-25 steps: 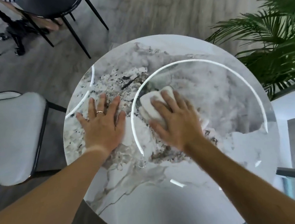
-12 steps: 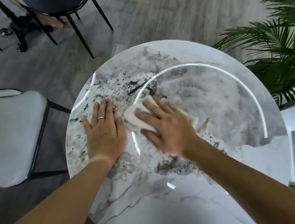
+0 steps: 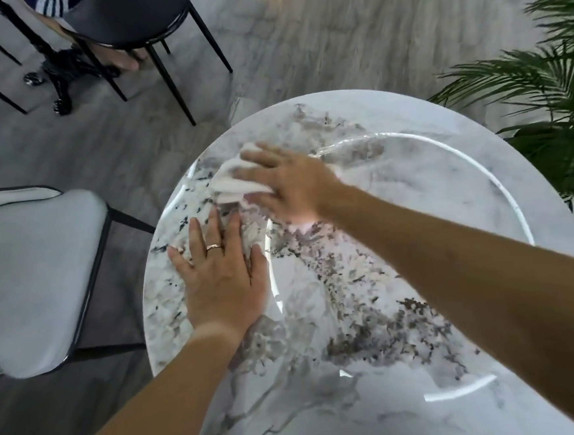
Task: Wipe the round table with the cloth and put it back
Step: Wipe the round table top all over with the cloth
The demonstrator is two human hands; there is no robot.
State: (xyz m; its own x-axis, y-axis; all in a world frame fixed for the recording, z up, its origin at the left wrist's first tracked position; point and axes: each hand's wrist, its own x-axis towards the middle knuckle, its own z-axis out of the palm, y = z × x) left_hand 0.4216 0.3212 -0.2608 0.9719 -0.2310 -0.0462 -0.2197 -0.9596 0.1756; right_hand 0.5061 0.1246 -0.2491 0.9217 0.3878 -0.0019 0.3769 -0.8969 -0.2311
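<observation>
The round table [image 3: 406, 311] has a glossy white marble top with grey and dark veining. A crumpled white cloth [image 3: 231, 184] lies on its far left part, near the rim. My right hand [image 3: 289, 182] presses down on the cloth with fingers spread over it, blurred by motion; most of the cloth is hidden under the palm. My left hand [image 3: 221, 277], wearing a ring, rests flat on the table's left side, just nearer to me than the cloth, holding nothing.
A white cushioned chair [image 3: 33, 278] with a black frame stands close to the table's left edge. A black chair [image 3: 132, 20] and a dark table base [image 3: 58, 74] stand farther off on the grey floor. A green palm plant [image 3: 551, 107] crowds the right side.
My right hand has pushed the cloth from the table's middle toward the far left rim. My left hand has stayed flat on the table. The camera has tilted, so the table sits lower in view.
</observation>
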